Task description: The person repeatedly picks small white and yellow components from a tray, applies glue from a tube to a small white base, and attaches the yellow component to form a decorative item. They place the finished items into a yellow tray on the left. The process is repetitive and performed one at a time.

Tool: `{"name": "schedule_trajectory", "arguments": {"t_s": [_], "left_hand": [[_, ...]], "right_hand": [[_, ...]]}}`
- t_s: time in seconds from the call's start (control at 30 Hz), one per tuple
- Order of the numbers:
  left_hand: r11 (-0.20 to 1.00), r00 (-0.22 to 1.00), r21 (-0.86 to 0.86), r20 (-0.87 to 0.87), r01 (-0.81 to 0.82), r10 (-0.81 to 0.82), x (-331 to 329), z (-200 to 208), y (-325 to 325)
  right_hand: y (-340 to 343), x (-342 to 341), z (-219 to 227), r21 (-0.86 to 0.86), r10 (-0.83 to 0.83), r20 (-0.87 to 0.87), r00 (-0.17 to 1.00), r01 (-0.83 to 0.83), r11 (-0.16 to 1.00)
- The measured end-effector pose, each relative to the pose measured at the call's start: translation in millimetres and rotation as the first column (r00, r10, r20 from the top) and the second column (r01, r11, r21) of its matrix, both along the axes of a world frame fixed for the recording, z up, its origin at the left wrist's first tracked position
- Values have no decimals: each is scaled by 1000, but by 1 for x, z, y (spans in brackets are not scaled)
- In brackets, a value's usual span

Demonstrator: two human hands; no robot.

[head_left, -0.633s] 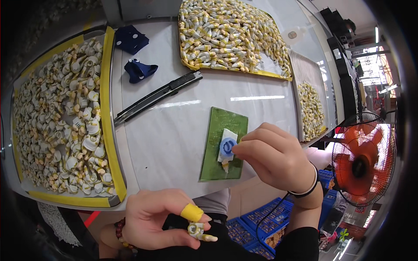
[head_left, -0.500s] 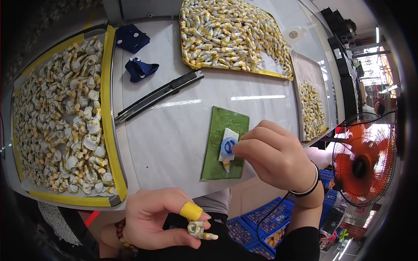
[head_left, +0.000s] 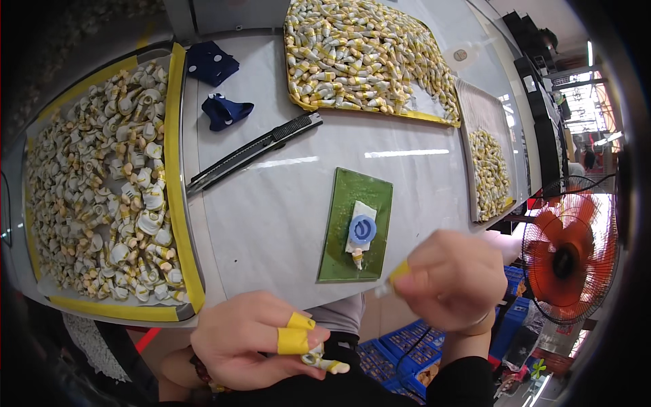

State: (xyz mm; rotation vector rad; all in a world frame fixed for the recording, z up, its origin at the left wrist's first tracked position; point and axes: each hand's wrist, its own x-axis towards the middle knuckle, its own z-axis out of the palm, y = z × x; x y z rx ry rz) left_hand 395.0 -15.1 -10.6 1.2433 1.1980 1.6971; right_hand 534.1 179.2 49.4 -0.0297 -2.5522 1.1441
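**Small painted pc (head_left: 331, 366) pinched in L hand (head_left: 254, 332), by near edge of surface (head_left: 258, 224)**

Pc's white/yellow w/ pale tip, smooth-looking; L fingers closed on it, 2 yellow tape wraps (head_left: 293, 340) showing. R hand (head_left: 454, 281) is blurred, fingers curled, some yellow at the tips; pale smudge there, can't tell what it is or if gripped. Btwn hands, farther in: 1 green slab (head_left: 339, 230), glossy, rectangular, bearing 1 white block (head_left: 361, 209), 1 round blue ring (head_left: 363, 230) on that, and 1 small figure-like pc (head_left: 358, 258) at block's near end.

Around: 3 trays of similar pcs, too many to count: left tray (head_left: 178, 169) & far tray (head_left: 413, 119) yellow-edged, right tray (head_left: 478, 105) ridged, part-filled. Also 1 black/grey snap-blade cutter (head_left: 254, 152), 2 navy dotted cloth bits (head_left: 227, 112), 1 translucent bottle (head_left: 468, 53) w/ round label, too small to read. Off to the right, 1 orange-bladed fan (head_left: 564, 261).
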Motion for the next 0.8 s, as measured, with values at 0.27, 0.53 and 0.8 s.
{"name": "schedule_trajectory", "arguments": {"t_s": [0.27, 0.53, 0.8], "left_hand": [[983, 971, 79, -163, -163, 174, 13, 3, 3], [974, 939, 106, -264, -198, 219, 14, 6, 2], [962, 925, 156, -276, -225, 261, 14, 6, -1]], "right_hand": [[-35, 8, -2, -125, -42, -66, 997, 34, 992], [-28, 0, 5, -132, 215, -9, 977, -214, 968], [-22, -11, 1, -183, 360, -64, 931, -365, 913]]}}
